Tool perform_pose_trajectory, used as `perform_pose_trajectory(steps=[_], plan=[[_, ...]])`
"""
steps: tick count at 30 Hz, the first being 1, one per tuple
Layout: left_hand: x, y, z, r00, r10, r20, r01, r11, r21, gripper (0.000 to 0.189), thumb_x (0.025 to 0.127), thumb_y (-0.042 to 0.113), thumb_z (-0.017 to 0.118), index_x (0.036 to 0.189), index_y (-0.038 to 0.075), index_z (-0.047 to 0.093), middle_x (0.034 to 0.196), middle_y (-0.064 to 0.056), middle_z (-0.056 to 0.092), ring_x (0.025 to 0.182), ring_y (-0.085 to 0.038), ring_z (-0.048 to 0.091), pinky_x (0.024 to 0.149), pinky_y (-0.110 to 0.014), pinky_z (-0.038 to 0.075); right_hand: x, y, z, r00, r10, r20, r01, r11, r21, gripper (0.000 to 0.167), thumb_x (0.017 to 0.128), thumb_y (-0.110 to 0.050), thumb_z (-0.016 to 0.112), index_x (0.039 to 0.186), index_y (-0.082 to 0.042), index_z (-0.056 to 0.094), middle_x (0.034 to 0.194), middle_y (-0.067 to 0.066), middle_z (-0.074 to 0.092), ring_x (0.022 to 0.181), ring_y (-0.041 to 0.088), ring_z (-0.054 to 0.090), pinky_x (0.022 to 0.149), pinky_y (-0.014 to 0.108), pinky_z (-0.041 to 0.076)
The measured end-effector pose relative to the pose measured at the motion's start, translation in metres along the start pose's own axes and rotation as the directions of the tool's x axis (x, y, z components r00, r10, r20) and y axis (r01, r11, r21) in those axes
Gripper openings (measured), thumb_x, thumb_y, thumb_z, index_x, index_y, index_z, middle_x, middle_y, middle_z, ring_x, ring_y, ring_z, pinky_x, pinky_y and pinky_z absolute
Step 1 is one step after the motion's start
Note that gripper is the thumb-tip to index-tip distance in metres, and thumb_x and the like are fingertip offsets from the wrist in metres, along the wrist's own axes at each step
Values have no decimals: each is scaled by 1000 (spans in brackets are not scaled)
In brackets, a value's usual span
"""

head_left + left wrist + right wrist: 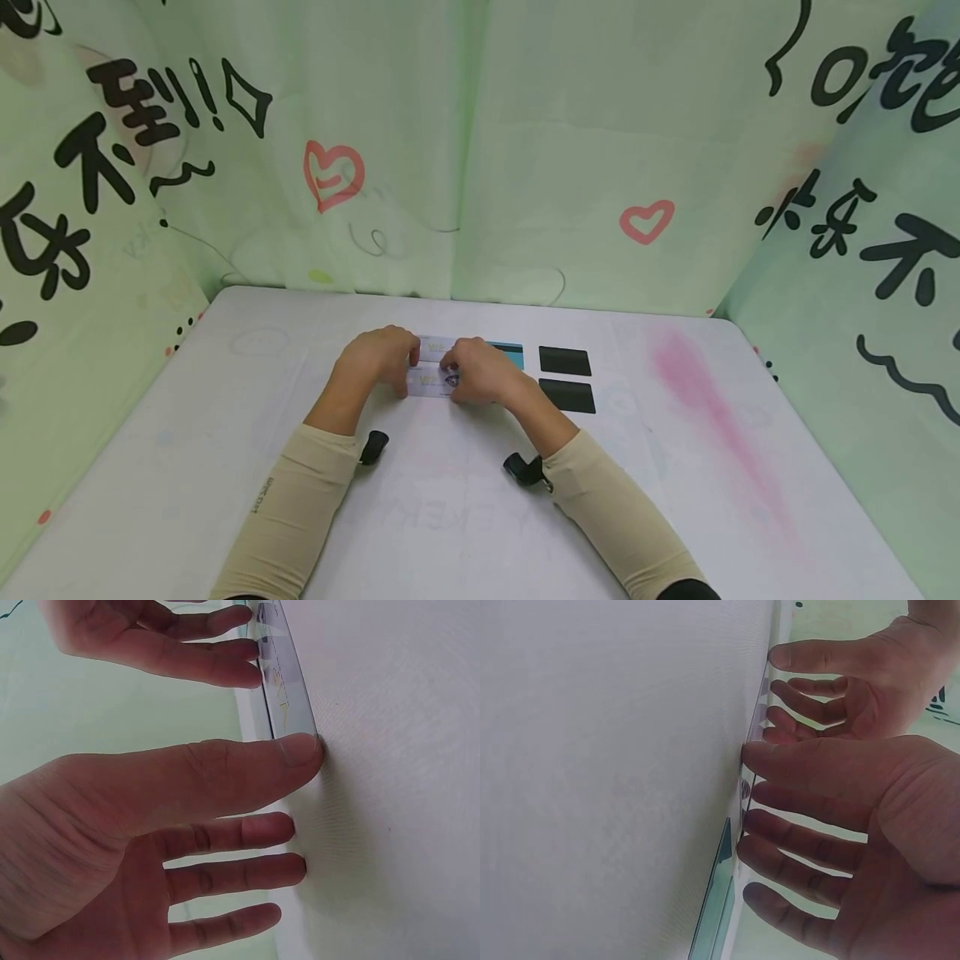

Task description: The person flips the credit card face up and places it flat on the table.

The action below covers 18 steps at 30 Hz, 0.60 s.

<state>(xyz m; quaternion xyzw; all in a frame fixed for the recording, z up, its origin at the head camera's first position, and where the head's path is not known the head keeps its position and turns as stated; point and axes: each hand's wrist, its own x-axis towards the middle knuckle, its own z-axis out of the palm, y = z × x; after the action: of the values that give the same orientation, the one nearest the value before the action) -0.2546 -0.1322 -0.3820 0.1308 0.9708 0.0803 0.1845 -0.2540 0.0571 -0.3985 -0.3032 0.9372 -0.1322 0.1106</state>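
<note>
In the head view, we locate the lower pale card (427, 382) on the tabletop (420, 517), just below the upper pale card (435, 347). The left hand (381, 354) and right hand (483, 371) appear to pinch its opposite ends, each grip narrow. The blue card (514, 357) and two black cards (565, 361) lie to the right. We judge the layout mostly done; final alignment appears left.

In the left wrist view, we see the thumb at a card corner.

In the right wrist view, we see fingertips along the edge.

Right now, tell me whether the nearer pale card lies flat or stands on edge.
Flat, or nearly: the nearer pale card shows its broad printed face between left hand and right hand.
</note>
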Motion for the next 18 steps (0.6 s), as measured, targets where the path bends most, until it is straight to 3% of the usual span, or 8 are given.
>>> perform_pose_trajectory(steps=[9, 18], plan=[[-3, -3, -2, 1000, 17, -9, -17, 1000, -18, 43, 77, 16, 91, 115, 13, 69, 122, -8, 69, 94, -23, 59, 81, -39, 51, 0, 2, -2, 1000, -12, -1, 12, 999, 31, 46, 80, -7, 85, 124, -3, 75, 121, 10, 75, 100, 22, 62, 90, 37, 55], [-3, -3, -3, 997, 55, -44, -56, 998, -1, 43, 77, 15, 91, 114, 12, 69, 120, -8, 68, 99, -23, 58, 85, -42, 52, -4, 6, -9, 999, 39, -8, -39, 998, 41, 48, 81, -8, 83, 127, -3, 73, 122, 12, 73, 99, 22, 61, 90, 38, 54]])
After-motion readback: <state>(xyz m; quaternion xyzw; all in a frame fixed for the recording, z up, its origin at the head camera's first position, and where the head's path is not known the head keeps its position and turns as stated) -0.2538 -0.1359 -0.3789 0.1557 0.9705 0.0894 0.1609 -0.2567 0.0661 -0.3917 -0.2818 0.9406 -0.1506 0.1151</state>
